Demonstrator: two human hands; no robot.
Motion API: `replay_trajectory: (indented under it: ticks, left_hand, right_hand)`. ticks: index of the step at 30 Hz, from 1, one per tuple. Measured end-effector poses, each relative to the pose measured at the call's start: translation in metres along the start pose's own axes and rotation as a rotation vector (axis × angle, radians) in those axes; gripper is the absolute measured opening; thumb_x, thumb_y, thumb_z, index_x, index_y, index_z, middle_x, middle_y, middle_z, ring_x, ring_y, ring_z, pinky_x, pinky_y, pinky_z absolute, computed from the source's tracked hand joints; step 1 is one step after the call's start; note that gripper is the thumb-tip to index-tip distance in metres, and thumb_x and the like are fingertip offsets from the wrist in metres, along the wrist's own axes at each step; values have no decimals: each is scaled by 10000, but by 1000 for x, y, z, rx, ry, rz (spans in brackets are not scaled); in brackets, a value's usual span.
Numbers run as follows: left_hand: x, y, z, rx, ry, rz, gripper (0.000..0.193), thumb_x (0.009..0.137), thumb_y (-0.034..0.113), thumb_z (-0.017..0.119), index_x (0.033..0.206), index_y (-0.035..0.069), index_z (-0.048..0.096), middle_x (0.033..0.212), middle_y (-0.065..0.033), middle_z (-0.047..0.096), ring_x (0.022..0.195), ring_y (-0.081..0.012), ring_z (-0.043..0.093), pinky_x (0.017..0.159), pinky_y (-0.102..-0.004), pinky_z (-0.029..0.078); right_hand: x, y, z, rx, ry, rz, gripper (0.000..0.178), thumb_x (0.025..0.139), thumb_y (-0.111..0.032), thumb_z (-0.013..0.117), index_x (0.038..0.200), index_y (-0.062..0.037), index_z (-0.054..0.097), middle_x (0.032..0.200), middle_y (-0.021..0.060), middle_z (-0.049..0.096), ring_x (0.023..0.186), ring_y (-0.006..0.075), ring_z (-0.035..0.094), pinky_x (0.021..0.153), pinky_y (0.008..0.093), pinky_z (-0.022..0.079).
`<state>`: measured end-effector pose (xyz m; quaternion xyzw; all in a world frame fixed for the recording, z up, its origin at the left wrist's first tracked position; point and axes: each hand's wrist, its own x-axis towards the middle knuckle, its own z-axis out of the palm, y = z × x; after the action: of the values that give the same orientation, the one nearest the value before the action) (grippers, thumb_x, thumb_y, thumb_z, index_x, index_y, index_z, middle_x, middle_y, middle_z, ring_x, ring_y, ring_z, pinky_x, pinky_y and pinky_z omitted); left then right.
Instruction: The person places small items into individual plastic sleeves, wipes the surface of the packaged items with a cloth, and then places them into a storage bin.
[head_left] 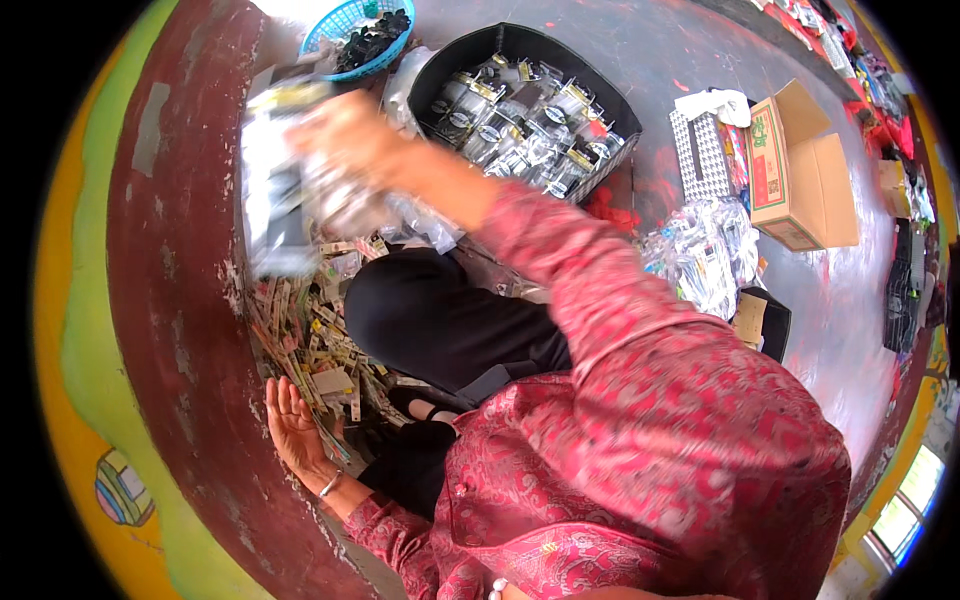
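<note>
My right hand [345,135] is raised at the upper left, smeared by motion. Its fingers are closed on a bunch of clear plastic packets [275,190] with dark and yellowish parts, too blurred to make out their contents. At the lower left my left hand [295,430] is open, fingers stretched upward, with nothing in it. Beside that hand lies a heap of narrow printed card strips [320,340] along the foot of the wall. Past my right forearm stands a black tub [425,85] filled with clear packets holding dark items [540,125].
A blue plastic basket [310,35] with black pieces stands at the far left. An opened cardboard box [825,190] sits at the right, near a patterned box [698,155] and a pile of plastic packets [705,250]. The maroon wall [180,300] borders my left side.
</note>
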<state>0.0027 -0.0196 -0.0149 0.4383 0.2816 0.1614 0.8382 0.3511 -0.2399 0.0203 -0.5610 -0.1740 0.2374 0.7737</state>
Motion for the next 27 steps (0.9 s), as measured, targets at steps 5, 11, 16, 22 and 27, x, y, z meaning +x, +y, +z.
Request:
replay_trajectory:
  ticks: [5,11,16,22,27]
  left_hand:
    - [18,-18,7,36,0,-112,512,897,191,515,1324,-14,320,1254,-161,479,1076,-211,543,831,-279,515]
    - [33,-38,2,77,110,-197,486,872,183,553,1284,-11,385,1221,-141,507,1024,-189,559,815,-258,509]
    - [37,-49,9,57,201,-260,481,873,162,552,1287,-12,381,1216,-138,511,1023,-192,560,827,-271,506]
    - [37,-55,-7,24,231,-297,463,872,149,555,1271,-24,396,1221,-142,508,1030,-197,558,829,-282,507]
    - [34,-64,-12,73,259,-358,480,866,161,566,1270,-31,391,1209,-142,515,1027,-193,559,830,-277,502]
  right_hand:
    - [-72,24,-240,163,219,-11,213,827,-183,626,930,0,590,691,4,579,552,75,560,475,218,475]
    - [-134,42,-345,76,788,309,183,853,-125,558,970,12,593,773,68,625,601,166,608,529,302,528]
    - [-95,85,-382,122,683,350,201,860,-155,561,950,21,592,777,94,630,604,188,618,524,324,532]
    - [-47,115,-377,-233,658,434,363,797,-332,644,808,29,610,672,81,604,593,173,593,505,319,463]
    - [-47,152,-404,-549,898,622,377,702,-357,702,773,10,659,740,111,639,655,193,616,597,336,478]
